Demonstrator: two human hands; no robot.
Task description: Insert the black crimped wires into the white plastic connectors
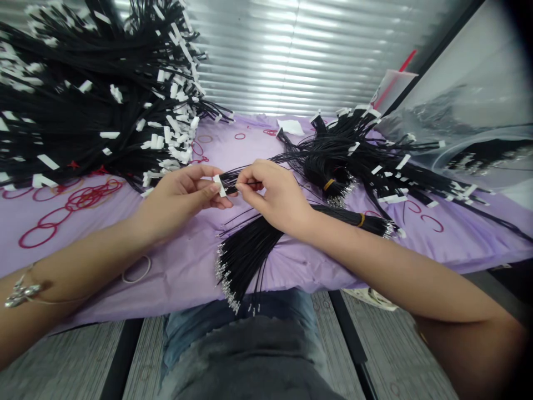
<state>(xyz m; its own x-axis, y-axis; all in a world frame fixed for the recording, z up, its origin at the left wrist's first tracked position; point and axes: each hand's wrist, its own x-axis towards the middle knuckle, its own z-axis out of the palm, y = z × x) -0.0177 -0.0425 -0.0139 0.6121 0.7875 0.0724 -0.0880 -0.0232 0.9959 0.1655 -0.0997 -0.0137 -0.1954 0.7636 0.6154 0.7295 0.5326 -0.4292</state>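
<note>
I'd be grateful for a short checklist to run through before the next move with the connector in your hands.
1. Grip: white connector pinched in left hand: ok.
2. Hold: right hand on the black wires: ok.
3. Wire seating in the connector: fingers hide it: cannot tell.
4. Banded wire bundle: orange band in place: ok.
5. Metal terminals of that bundle's fanned end: reaching the edge of the lilac sheet: not ok.

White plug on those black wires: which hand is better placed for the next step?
Probably the right hand: its fingertips sit on the black wires right beside the white connector, while the left hand is busy pinching that connector.
</note>
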